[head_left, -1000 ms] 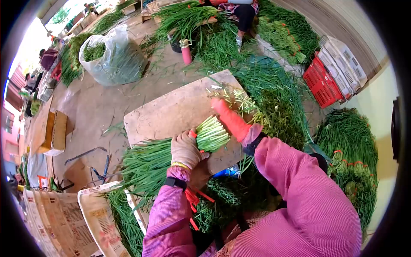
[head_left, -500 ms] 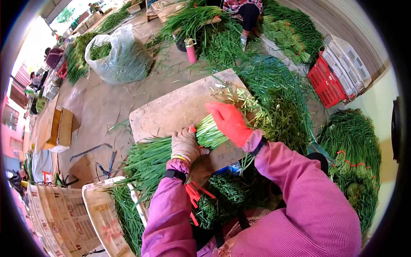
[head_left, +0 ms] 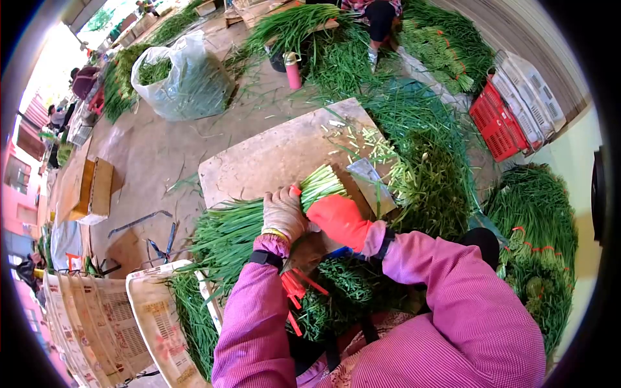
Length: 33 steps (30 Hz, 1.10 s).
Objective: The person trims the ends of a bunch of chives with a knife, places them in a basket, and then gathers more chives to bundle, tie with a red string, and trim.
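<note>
A bunch of garlic chives point(head_left: 234, 227) lies across the wooden board point(head_left: 259, 155), its pale stems point(head_left: 321, 183) pointing right and its green leaves left. My left hand point(head_left: 283, 212), in a light glove, is closed around the bunch beside a red band point(head_left: 295, 190). My right hand point(head_left: 339, 222), in an orange glove, is closed against the near side of the stems; its fingertips are hidden. Beyond it a flat metal blade point(head_left: 370, 181) rests near the cut stem ends, its handle not visible. Red strips point(head_left: 296, 290) hang at the board's near edge.
Cut stem bits point(head_left: 369, 139) and trimmings point(head_left: 430, 174) lie to the right. A pale crate point(head_left: 158, 317) holds chives at lower left. Further off are a plastic bag point(head_left: 184, 81), a pink bottle point(head_left: 293, 72), a red crate point(head_left: 495, 119) and a seated person point(head_left: 381, 22).
My right hand has come down and nearer to me, beside my left hand. The stem ends and the metal blade now show. My left hand still holds the bunch.
</note>
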### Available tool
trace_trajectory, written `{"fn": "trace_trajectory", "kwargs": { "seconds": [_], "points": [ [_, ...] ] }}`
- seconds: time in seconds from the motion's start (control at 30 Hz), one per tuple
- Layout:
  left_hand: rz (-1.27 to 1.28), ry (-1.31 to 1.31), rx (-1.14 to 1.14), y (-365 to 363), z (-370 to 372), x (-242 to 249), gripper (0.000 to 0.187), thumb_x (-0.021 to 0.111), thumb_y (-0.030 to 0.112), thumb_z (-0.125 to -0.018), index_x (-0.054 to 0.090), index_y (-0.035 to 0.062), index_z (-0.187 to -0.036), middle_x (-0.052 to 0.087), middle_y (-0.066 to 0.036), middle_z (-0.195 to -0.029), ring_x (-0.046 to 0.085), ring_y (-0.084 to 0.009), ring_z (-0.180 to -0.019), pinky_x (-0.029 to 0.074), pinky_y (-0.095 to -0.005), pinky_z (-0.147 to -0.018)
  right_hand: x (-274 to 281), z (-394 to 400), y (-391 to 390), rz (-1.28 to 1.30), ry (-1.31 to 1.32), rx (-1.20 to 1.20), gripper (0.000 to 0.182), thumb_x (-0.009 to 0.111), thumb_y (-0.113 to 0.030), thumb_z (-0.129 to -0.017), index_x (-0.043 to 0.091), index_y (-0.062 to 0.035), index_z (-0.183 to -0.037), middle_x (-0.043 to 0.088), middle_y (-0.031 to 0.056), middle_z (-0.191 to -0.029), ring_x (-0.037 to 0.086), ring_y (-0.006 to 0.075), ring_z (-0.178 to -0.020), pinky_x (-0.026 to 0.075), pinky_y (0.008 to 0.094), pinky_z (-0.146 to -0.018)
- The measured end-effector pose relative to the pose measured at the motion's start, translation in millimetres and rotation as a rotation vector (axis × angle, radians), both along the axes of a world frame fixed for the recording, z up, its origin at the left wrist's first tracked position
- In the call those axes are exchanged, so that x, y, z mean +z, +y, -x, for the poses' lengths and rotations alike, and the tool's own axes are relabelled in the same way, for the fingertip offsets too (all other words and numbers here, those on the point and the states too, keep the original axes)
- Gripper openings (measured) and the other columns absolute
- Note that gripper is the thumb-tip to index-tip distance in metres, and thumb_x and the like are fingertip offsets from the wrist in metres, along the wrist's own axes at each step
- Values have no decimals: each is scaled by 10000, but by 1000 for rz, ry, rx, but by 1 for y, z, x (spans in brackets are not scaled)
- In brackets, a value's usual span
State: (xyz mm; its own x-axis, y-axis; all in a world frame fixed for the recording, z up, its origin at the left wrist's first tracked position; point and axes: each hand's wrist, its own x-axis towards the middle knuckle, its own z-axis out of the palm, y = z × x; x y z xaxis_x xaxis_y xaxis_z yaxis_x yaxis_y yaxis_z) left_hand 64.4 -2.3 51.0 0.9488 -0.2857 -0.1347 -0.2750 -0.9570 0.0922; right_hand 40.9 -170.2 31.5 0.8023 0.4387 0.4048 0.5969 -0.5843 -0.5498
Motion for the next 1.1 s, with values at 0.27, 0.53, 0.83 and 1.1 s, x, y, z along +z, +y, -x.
{"fn": "trace_trajectory", "kwargs": {
  "seconds": [0.27,0.53,0.83,1.1],
  "points": [
    [-16,-126,48,-8,4,-31,1044,755,681,-582,431,104,-1390,522,-83,-1359,484,-282,-1259,222,-561,-1113,16,-23,13,-67,-16,-41,117,599,-219,-836,627,-136,-760,628,84,-720,625,323,-741,492,457,-677],
    [71,-26,48,-10,11,4,925,800,589,-603,486,114,-1332,576,-51,-1267,531,-249,-1192,297,-484,-1065,22,-55,2,-128,1,-198,150,627,-263,-830,690,-140,-889,679,97,-761,651,347,-774,509,469,-683],
    [77,-72,58,-9,15,-4,1010,808,616,-555,475,78,-1342,564,-93,-1268,506,-273,-1224,304,-445,-1074,14,-68,20,68,53,-14,127,635,-221,-812,677,-121,-747,658,60,-698,640,287,-828,310,518,-1083],
    [235,-211,60,-4,20,-24,936,835,517,-543,480,97,-1300,567,-77,-1225,521,-280,-1179,369,-448,-1025,-12,-35,21,-200,-156,120,101,650,-185,-820,633,-98,-770,615,102,-772,606,309,-791,475,451,-873]
  ]
}}
